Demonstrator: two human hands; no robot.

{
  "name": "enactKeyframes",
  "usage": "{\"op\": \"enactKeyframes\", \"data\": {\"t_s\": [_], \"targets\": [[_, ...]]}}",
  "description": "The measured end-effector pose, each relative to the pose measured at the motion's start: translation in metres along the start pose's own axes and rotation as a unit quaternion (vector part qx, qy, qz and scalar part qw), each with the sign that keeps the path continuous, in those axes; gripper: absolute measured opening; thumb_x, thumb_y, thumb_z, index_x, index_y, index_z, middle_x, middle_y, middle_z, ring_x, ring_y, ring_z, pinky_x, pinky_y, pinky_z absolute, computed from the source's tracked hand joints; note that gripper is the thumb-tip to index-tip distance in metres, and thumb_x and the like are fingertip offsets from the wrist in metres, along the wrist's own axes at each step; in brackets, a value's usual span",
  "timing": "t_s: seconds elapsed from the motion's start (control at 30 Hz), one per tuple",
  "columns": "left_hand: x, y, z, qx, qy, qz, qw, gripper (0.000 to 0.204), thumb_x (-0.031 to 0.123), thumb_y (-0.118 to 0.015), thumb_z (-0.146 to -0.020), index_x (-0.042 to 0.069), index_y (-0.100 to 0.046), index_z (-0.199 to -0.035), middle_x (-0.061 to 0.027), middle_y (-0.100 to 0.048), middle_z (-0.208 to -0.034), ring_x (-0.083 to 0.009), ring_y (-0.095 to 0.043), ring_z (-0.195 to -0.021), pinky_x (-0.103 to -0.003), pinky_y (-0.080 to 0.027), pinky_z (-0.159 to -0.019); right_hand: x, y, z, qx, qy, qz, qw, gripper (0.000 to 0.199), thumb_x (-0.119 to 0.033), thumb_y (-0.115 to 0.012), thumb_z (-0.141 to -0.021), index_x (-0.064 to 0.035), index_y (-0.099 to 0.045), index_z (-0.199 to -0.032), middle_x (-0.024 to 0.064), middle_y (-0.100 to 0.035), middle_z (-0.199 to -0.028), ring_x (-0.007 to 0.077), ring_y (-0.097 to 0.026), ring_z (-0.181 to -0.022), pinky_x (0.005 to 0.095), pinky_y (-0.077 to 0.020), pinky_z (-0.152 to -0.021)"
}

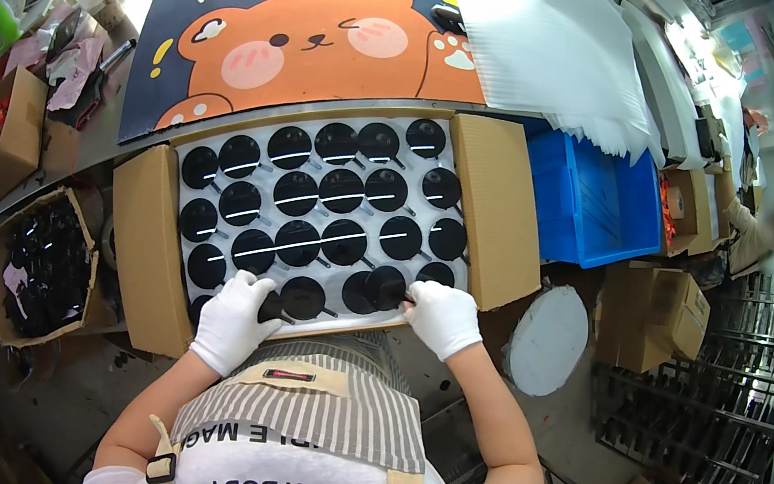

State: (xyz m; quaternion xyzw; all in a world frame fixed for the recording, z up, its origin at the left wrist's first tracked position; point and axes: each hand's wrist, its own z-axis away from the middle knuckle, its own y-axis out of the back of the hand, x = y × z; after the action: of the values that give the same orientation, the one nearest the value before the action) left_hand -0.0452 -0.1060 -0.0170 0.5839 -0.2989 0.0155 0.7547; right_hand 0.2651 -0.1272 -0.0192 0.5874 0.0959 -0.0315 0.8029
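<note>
An open cardboard box [498, 209] lies before me, its side flaps spread. On the white lining inside, rows of glossy black round discs with short handles, shaped like hand mirrors, lie flat. My right hand [444, 319], in a white glove, pinches the handle end of one black disc [387, 289] at the near right; this disc overlaps another one. At the near left corner my left hand [233, 321], gloved too, has its thumb and fingers closed around the edge of a dark disc [270, 308], partly hidden by the glove. A further disc [303, 299] lies between the hands.
A bear-printed mat [338, 42] covers the table beyond the box. White foam sheets [550, 45] are stacked at the far right, above a blue bin [605, 206]. A carton of black pieces [49, 265] stands at left. Another person [758, 230] is at far right.
</note>
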Motion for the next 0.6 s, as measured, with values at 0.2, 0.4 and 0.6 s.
{"op": "enactKeyframes", "data": {"t_s": [0.2,0.4,0.6], "targets": [[0.02,0.005,-0.006,0.026,-0.025,0.055,0.998,0.046,0.022,-0.083,-0.067,0.011,-0.063,-0.107,-0.0075,-0.058,-0.093,-0.0247,-0.062,-0.086,-0.035,-0.053,-0.067,0.026,-0.003,0.011,0.046,-0.009,0.018,0.999,0.01,-0.019,-0.066,-0.081,-0.0096,-0.065,-0.079,0.0111,-0.066,-0.077,0.0293,-0.068,-0.07,0.0411,-0.0543,-0.062],[0.072,-0.021,-0.045,0.029,-0.144,0.07,0.987,0.039,0.024,-0.076,-0.075,0.013,-0.062,-0.11,-0.0054,-0.059,-0.086,-0.0222,-0.062,-0.081,-0.033,-0.051,-0.063,0.016,0.004,0.003,-0.005,0.041,0.063,0.997,0.005,-0.015,-0.062,-0.082,-0.0105,-0.063,-0.078,0.0094,-0.063,-0.074,0.0294,-0.068,-0.071,0.0411,-0.0535,-0.061],[0.078,-0.035,-0.06,-0.001,-0.153,0.032,0.988,0.047,0.023,-0.076,-0.075,0.013,-0.06,-0.118,-0.0063,-0.056,-0.085,-0.0231,-0.061,-0.076,-0.034,-0.051,-0.06,0.034,0.024,-0.008,-0.069,0.073,-0.041,0.994,0.014,-0.025,-0.07,-0.08,-0.0124,-0.068,-0.086,0.0089,-0.066,-0.079,0.0283,-0.068,-0.075,0.0393,-0.0539,-0.065]]}}
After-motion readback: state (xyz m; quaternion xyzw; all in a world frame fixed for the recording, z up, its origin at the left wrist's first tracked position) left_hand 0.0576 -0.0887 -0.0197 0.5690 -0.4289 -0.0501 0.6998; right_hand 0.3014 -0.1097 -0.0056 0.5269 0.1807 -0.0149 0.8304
